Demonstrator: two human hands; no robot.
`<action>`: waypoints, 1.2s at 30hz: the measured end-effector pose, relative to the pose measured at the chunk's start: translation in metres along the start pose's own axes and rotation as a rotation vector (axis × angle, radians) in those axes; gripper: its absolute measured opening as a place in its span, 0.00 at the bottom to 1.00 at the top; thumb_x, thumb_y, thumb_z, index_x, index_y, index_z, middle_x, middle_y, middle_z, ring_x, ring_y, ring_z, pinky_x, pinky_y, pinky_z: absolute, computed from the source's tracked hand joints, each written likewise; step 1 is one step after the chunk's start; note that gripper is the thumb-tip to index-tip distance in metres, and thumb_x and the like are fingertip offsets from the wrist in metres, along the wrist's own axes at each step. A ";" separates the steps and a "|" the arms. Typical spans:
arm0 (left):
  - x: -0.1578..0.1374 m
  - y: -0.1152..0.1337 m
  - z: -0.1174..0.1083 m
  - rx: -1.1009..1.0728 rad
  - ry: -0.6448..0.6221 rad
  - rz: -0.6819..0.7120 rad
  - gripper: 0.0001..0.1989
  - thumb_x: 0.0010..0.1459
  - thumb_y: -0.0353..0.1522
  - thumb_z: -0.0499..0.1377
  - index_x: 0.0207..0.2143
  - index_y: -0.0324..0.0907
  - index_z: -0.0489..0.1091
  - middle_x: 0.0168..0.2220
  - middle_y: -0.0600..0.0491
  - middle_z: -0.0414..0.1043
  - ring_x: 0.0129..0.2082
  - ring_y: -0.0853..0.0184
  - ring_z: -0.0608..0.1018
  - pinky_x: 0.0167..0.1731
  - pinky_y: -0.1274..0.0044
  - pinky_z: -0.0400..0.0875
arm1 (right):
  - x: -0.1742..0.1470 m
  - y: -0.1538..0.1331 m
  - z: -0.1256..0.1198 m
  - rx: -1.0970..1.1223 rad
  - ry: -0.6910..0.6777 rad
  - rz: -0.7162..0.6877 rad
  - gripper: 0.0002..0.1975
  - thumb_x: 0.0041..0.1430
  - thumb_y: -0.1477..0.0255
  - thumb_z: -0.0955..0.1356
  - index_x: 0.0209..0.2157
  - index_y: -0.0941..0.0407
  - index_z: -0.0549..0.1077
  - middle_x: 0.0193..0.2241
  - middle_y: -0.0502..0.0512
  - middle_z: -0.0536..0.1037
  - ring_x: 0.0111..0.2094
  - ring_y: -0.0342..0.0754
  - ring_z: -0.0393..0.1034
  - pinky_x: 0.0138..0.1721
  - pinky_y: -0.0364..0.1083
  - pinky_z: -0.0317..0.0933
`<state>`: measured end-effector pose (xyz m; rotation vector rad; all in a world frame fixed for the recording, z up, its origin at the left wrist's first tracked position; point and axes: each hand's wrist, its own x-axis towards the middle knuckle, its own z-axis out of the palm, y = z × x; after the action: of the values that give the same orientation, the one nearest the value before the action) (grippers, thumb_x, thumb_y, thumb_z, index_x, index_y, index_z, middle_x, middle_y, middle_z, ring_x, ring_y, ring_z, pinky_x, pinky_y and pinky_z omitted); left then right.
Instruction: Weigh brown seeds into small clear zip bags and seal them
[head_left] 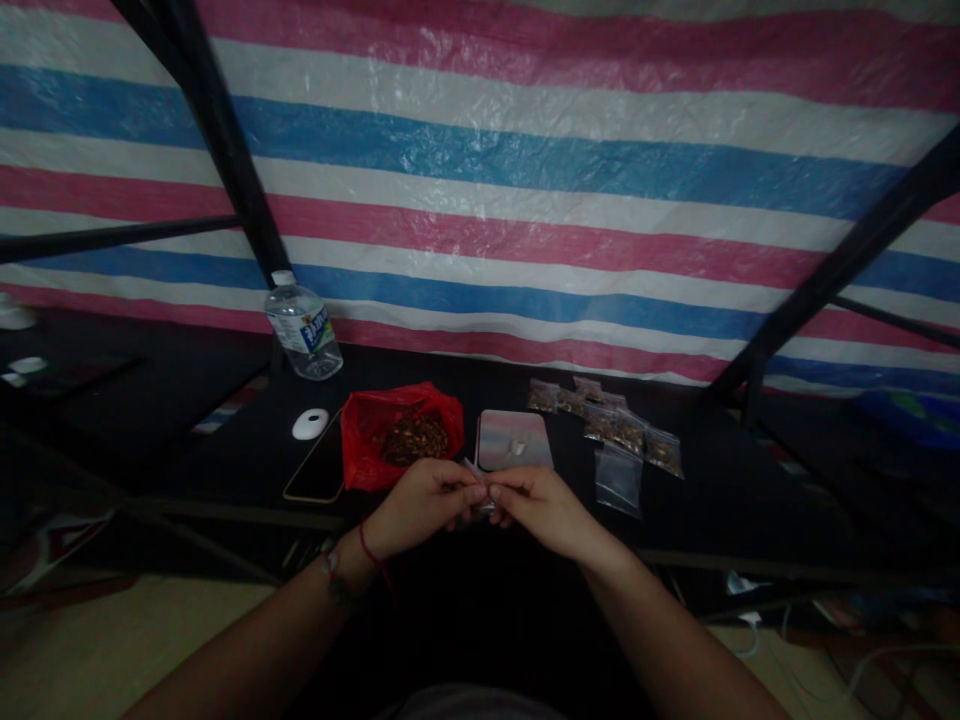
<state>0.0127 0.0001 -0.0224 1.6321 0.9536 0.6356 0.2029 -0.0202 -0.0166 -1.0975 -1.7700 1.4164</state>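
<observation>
My left hand (421,505) and my right hand (546,508) meet at the table's front edge. Both are closed, thumbs and fingers pinching a small clear plastic bag (472,468). Most of that bag is hidden behind my fingers, so its contents are hard to make out. Just beyond my left hand an open red plastic bag (361,440) holds a heap of brown, seed-like pieces (416,437). A flat silvery scale (499,428) lies beyond my right hand, with a small clear object (517,446) on it.
Several small filled zip bags (628,432) lie to the right, near a flat clear bag (618,482). On the left are a phone (315,470), a white oval object (310,424) and a clear plastic bottle (306,332). Dark frame bars (225,150) rise before striped sheeting.
</observation>
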 end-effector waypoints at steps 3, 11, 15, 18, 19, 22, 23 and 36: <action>-0.002 0.003 0.001 0.019 -0.015 0.001 0.18 0.56 0.43 0.56 0.31 0.35 0.75 0.20 0.55 0.66 0.18 0.75 0.67 0.16 0.84 0.62 | 0.002 0.001 -0.001 0.003 0.025 0.003 0.13 0.61 0.70 0.62 0.30 0.58 0.77 0.23 0.50 0.75 0.25 0.41 0.68 0.28 0.40 0.62; -0.002 -0.002 0.006 0.108 -0.025 -0.099 0.15 0.56 0.40 0.53 0.28 0.38 0.70 0.17 0.59 0.62 0.15 0.75 0.65 0.15 0.84 0.58 | 0.001 0.010 0.002 -0.336 0.092 -0.021 0.09 0.53 0.68 0.69 0.25 0.59 0.73 0.20 0.47 0.70 0.22 0.39 0.61 0.23 0.39 0.51; -0.004 0.000 0.008 0.161 -0.053 -0.106 0.12 0.54 0.36 0.52 0.23 0.38 0.67 0.16 0.59 0.61 0.14 0.75 0.64 0.15 0.84 0.55 | 0.001 0.013 0.000 -0.431 -0.017 -0.077 0.11 0.55 0.74 0.65 0.19 0.59 0.68 0.17 0.45 0.65 0.20 0.38 0.56 0.22 0.39 0.46; -0.004 0.001 0.010 0.214 -0.032 -0.070 0.10 0.51 0.33 0.51 0.20 0.39 0.65 0.16 0.60 0.60 0.16 0.76 0.63 0.16 0.84 0.53 | 0.002 0.012 -0.001 -0.477 0.004 -0.055 0.10 0.49 0.78 0.64 0.17 0.58 0.66 0.15 0.44 0.63 0.19 0.38 0.55 0.22 0.39 0.45; -0.003 0.001 0.011 0.229 -0.003 -0.061 0.10 0.50 0.31 0.51 0.19 0.38 0.64 0.16 0.60 0.59 0.16 0.76 0.63 0.17 0.83 0.53 | 0.002 0.010 -0.002 -0.515 0.054 -0.035 0.10 0.48 0.79 0.64 0.16 0.58 0.65 0.15 0.45 0.62 0.19 0.38 0.55 0.22 0.40 0.45; 0.000 -0.001 0.012 0.236 0.108 -0.061 0.10 0.49 0.31 0.51 0.17 0.39 0.62 0.16 0.59 0.58 0.18 0.75 0.62 0.18 0.82 0.51 | 0.000 0.005 -0.005 -0.650 0.227 -0.004 0.12 0.48 0.78 0.64 0.14 0.58 0.62 0.15 0.46 0.62 0.19 0.39 0.55 0.23 0.41 0.45; 0.001 -0.002 0.012 0.234 0.128 -0.064 0.11 0.49 0.31 0.50 0.16 0.39 0.62 0.16 0.59 0.58 0.18 0.75 0.62 0.18 0.82 0.51 | -0.001 0.004 -0.006 -0.685 0.262 -0.015 0.12 0.48 0.78 0.64 0.14 0.57 0.62 0.15 0.46 0.62 0.20 0.39 0.56 0.24 0.41 0.45; -0.007 0.002 0.021 0.337 -0.017 0.064 0.11 0.52 0.32 0.54 0.19 0.38 0.66 0.18 0.58 0.63 0.20 0.74 0.64 0.21 0.81 0.54 | -0.006 -0.002 0.005 -0.678 0.086 -0.131 0.10 0.52 0.82 0.65 0.27 0.56 0.77 0.28 0.53 0.77 0.31 0.45 0.70 0.34 0.42 0.59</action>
<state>0.0264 -0.0170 -0.0253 1.9685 1.0403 0.5227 0.2007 -0.0283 -0.0155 -1.3085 -2.2782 0.6770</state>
